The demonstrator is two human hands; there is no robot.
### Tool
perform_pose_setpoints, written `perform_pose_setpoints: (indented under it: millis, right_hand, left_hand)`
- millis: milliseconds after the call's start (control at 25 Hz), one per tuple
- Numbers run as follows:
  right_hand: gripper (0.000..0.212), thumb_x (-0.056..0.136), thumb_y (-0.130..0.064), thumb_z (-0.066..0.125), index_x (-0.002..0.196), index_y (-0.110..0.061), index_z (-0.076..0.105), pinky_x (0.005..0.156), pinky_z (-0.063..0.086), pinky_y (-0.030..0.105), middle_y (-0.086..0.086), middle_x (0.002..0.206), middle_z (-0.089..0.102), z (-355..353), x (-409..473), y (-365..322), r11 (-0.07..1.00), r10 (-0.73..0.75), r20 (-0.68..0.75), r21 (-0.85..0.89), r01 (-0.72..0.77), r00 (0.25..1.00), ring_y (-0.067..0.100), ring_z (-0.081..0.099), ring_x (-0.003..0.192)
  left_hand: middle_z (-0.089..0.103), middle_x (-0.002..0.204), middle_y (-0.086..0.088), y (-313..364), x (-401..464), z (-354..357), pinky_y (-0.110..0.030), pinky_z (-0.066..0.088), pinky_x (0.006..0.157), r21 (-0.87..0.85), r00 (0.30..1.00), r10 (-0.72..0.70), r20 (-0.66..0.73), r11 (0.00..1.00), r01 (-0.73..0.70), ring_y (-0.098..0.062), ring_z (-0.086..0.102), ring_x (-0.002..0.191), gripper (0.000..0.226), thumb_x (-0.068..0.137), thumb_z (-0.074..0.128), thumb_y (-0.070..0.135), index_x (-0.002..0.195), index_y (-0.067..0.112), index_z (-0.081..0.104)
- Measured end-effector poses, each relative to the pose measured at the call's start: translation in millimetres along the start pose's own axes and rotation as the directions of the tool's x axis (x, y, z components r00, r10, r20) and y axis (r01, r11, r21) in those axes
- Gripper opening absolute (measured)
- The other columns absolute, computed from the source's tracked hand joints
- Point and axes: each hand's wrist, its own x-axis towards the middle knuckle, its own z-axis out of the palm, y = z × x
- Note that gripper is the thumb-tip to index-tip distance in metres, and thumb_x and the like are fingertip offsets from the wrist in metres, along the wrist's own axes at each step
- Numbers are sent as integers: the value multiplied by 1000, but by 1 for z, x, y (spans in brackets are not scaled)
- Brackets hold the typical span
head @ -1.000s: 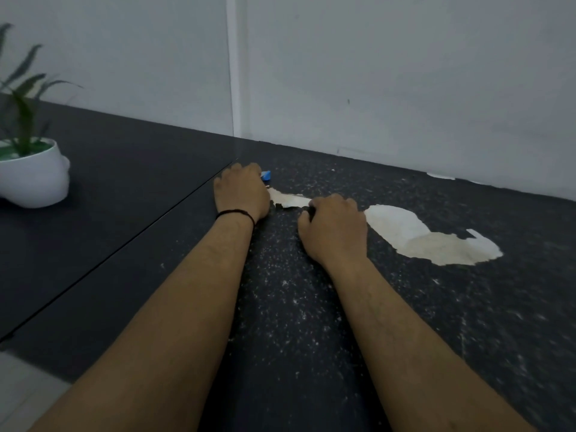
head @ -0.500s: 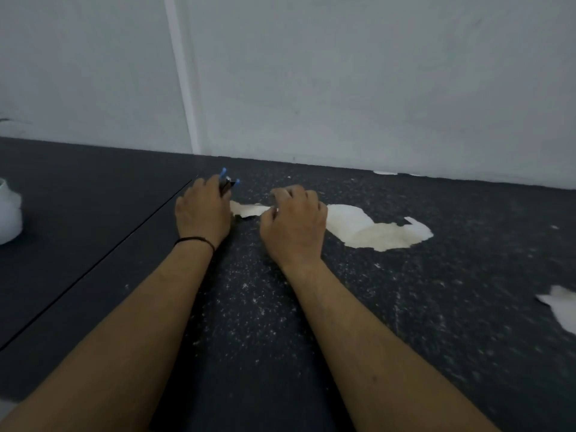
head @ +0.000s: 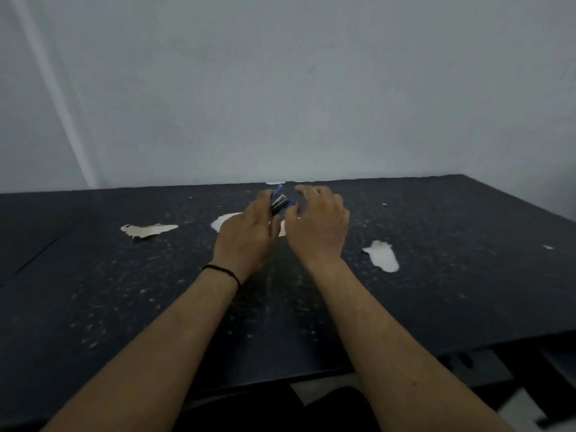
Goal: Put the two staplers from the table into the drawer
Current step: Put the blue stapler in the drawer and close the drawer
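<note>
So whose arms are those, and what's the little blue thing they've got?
There is no robot here. A person wears a camera on their head, so the picture looks forward and down at their own two arms. The left hand, the one with a black band on its wrist, holds a small black and blue stapler lifted above the table. The right hand is curled right beside it. Whether it holds a second stapler is hidden by the fingers. The black table is scuffed, with pale patches where the top has peeled away. Behind it is a plain grey wall. No drawer shows in this picture.
</note>
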Motion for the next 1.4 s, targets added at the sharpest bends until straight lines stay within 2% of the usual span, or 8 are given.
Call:
perform_pose_setpoints:
  millis: [200, 360, 520, 760, 920, 1040, 1200, 1400]
  right_hand:
    - [33, 87, -23, 57, 118, -25, 68, 93, 44, 40, -3, 116, 67, -107, -3, 92, 993, 107, -169, -23, -112, 980, 20, 56, 110]
    - [30, 86, -22, 60, 114, -25, 70, 90, 43, 36, -4, 113, 69, -179, -26, 169, 968, 216, -307, -58, -245, 927, 19, 57, 108]
    - [29, 86, -23, 61, 113, -26, 70, 90, 43, 36, -6, 115, 68, -231, -57, 240, 901, 367, -388, -78, -427, 845, 20, 55, 109]
    - [30, 90, -15, 54, 115, -25, 69, 84, 46, 32, -1, 116, 66, -274, -105, 323, 756, 574, -503, 21, -655, 646, 21, 57, 108]
    - [38, 89, -13, 53, 125, -21, 61, 78, 43, 30, 1, 121, 61, -279, -134, 353, 636, 704, -497, 124, -762, 508, 20, 57, 108]
    - [41, 90, -14, 54, 130, -20, 57, 78, 43, 30, 3, 128, 56, -279, -146, 367, 550, 775, -477, 188, -814, 414, 22, 59, 107]
    - [38, 94, -15, 50, 128, -23, 64, 73, 49, 31, 4, 119, 66, -273, -158, 383, 483, 849, -302, 110, -869, 433, 22, 63, 98]
    - [34, 99, -23, 51, 130, -26, 64, 69, 41, 26, 1, 116, 69, -273, -164, 389, 495, 834, -313, 60, -867, 455, 19, 65, 98]
  left_hand:
    - [61, 114, -9, 111, 6, 15, -38, 42, 59, -68, 973, 220, 75, 974, -215, -31, 62, 78, 40, 101, 46, 32, 137, 14, 49]
    - [56, 109, -4, 205, 3, 37, -36, 49, 60, -99, 884, 452, 119, 892, -442, -23, 58, 88, 32, 97, 55, 35, 124, 18, 58]
    - [56, 113, -1, 291, -9, 69, -35, 49, 69, -145, 783, 607, 140, 794, -590, -22, 54, 100, 38, 98, 52, 39, 131, 22, 56]
    - [69, 100, -4, 381, -33, 107, -41, 49, 79, -318, 671, 728, 142, 675, -666, -26, 59, 94, 38, 96, 55, 34, 132, 21, 55]
    - [62, 120, 4, 412, -41, 131, -35, 39, 97, -308, 582, 791, 188, 611, -729, -19, 51, 113, 35, 99, 43, 36, 131, 26, 50]
    - [54, 120, 3, 423, -50, 139, -35, 38, 94, -230, 545, 810, 214, 584, -778, -20, 48, 109, 35, 98, 39, 41, 127, 27, 54]
    - [56, 111, 3, 428, -55, 145, -36, 36, 84, -112, 516, 823, 238, 551, -827, -21, 48, 99, 29, 97, 46, 38, 123, 29, 57]
    - [57, 112, 0, 436, -52, 146, -39, 32, 90, 13, 495, 810, 315, 518, -855, -25, 45, 107, 27, 95, 44, 21, 117, 24, 59]
